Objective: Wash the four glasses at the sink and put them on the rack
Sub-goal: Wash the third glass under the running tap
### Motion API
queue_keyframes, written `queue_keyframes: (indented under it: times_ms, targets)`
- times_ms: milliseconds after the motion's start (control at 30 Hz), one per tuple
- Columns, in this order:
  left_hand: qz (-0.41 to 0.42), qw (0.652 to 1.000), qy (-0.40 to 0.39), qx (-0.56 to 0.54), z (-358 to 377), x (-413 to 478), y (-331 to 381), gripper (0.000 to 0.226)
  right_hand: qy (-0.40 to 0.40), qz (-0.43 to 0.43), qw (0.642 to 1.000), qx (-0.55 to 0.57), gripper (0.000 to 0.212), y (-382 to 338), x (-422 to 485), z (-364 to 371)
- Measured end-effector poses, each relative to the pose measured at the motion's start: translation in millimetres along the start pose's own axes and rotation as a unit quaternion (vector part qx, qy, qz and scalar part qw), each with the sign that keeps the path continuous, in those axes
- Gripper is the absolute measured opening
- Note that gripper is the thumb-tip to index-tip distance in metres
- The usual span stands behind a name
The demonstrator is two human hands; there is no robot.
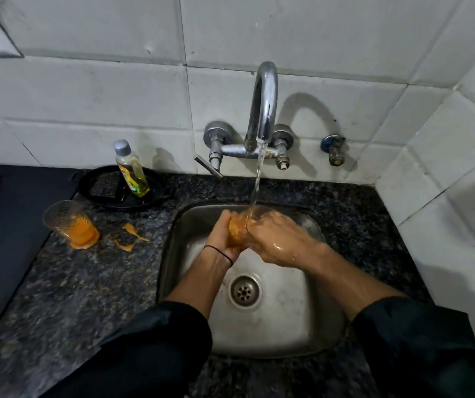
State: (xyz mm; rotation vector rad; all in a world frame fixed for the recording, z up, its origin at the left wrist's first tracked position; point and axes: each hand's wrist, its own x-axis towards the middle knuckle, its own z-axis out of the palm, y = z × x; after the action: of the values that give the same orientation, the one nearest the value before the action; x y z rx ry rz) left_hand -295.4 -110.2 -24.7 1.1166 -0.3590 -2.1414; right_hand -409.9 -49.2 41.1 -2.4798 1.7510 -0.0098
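Over the steel sink (282, 326) I hold a clear glass (240, 229) smeared with orange residue, lying on its side under the running stream from the tap (262, 110). My left hand (221, 239) grips its base end. My right hand (273, 239) wraps around its mouth end, wet, with fingers at or inside the rim. A second dirty glass (69, 222) with orange liquid stands on the dark granite counter (72, 282) to the left, in a small orange puddle. No rack is in view.
A dish soap bottle (131, 170) stands on a black round plate (121, 188) behind the dirty glass. Orange peel scraps (130, 238) lie on the counter. A spare valve (334, 150) sticks out of the tiled wall on the right. The drain (244, 291) sits below my hands.
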Motion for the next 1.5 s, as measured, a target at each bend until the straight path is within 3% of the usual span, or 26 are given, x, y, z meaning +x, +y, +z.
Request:
queue_keyframes:
  times_ms: [100, 200, 267, 333, 400, 433, 500, 533, 567, 633, 667, 733, 800, 933, 1000, 1100, 1200, 1267, 1333, 1433, 1500]
  targets:
    - [0.015, 1.0, 0.011, -0.019, -2.1, 7.8, -8.5, 0.028, -0.069, 0.042, 0.997, -0.019, 0.021, -5.4, 16.2, -13.7]
    - [-0.058, 0.998, 0.009, -0.023, -2.3, 9.6, -5.2, 0.05, -0.138, -0.026, 0.974, -0.178, 0.04, -9.1, 21.5, -18.6]
    - [-0.105, 0.994, -0.004, 0.013, 0.7, 8.7, 3.7, 0.041, -0.154, -0.058, 0.957, -0.237, 0.042, -8.8, 19.1, -13.0]
    - [-0.088, 0.996, -0.013, 0.015, 5.6, 8.7, 4.3, 0.034, -0.146, -0.022, 0.978, -0.149, 0.042, -7.9, 20.0, -8.4]
    - [-0.027, 1.0, -0.003, -0.002, 4.7, 13.5, -3.8, 0.029, -0.114, 0.119, 0.985, 0.048, 0.025, -13.1, 29.4, -6.0]
    - [-0.004, 1.0, -0.011, -0.022, 2.9, 13.3, -8.5, 0.03, -0.073, 0.203, 0.967, 0.138, 0.018, -18.5, 35.3, -4.4]
    - [-0.003, 0.995, -0.052, -0.084, -5.5, 13.4, -12.4, 0.035, 0.035, 0.324, 0.912, 0.248, 0.026, -28.0, 43.0, 3.0]
    - [-0.019, 0.994, -0.062, -0.084, -10.1, 15.6, -11.1, 0.034, 0.067, 0.327, 0.914, 0.23, 0.027, -30.8, 40.7, 7.8]
    - [-0.045, 0.996, -0.057, -0.056, -15.3, 18.3, -6.9, 0.032, 0.07, 0.285, 0.938, 0.185, 0.026, -31.2, 35.1, 12.8]
    - [-0.105, 0.993, -0.028, 0.046, -22.8, 22.2, 6.3, 0.036, 0.022, 0.124, 0.988, 0.085, 0.023, -21.9, 21.4, 16.7]
    - [-0.124, 0.989, -0.013, 0.076, -24.4, 22.2, 11.2, 0.041, -0.024, 0.043, 0.998, 0.046, 0.032, -13.0, 14.3, 14.4]
    - [-0.114, 0.992, 0.002, 0.052, -23.0, 21.7, 14.0, 0.051, -0.103, -0.023, 0.994, -0.021, 0.067, 0.5, 10.4, 10.5]
    - [-0.079, 0.997, -0.012, -0.001, -18.6, 18.2, 5.8, 0.054, -0.119, 0.003, 0.991, -0.053, 0.07, -1.1, 18.0, 14.6]
    - [-0.047, 0.997, -0.047, -0.039, -20.2, 11.7, -6.6, 0.046, -0.037, 0.178, 0.975, 0.126, 0.042, -25.0, 25.8, 27.6]
    - [-0.088, 0.996, -0.028, 0.022, -26.7, 13.0, 0.3, 0.044, -0.01, 0.139, 0.977, 0.159, 0.031, -22.5, 18.1, 28.5]
    - [-0.13, 0.99, -0.034, 0.036, -31.4, 12.1, 4.6, 0.046, -0.057, 0.055, 0.989, 0.121, 0.021, -15.0, 9.1, 18.1]
    - [-0.092, 0.993, -0.067, -0.008, -25.7, 15.2, -7.5, 0.048, -0.047, 0.134, 0.981, 0.134, 0.031, -9.7, 18.5, 25.2]
    - [-0.068, 0.994, -0.081, -0.016, -23.2, 15.6, -12.1, 0.049, -0.049, 0.17, 0.969, 0.171, 0.027, -11.2, 23.4, 22.1]
    - [-0.094, 0.993, -0.073, 0.01, -19.1, 14.4, -7.2, 0.05, -0.042, 0.21, 0.951, 0.221, 0.029, -8.6, 25.6, 22.3]
    - [-0.156, 0.987, -0.038, 0.007, -16.1, 14.8, 3.3, 0.038, -0.02, 0.153, 0.972, 0.177, 0.03, -2.9, 20.3, 21.4]
    - [-0.127, 0.991, -0.049, -0.017, -13.3, 18.6, 3.0, 0.041, -0.042, 0.133, 0.98, 0.142, 0.035, 0.0, 18.5, 21.3]
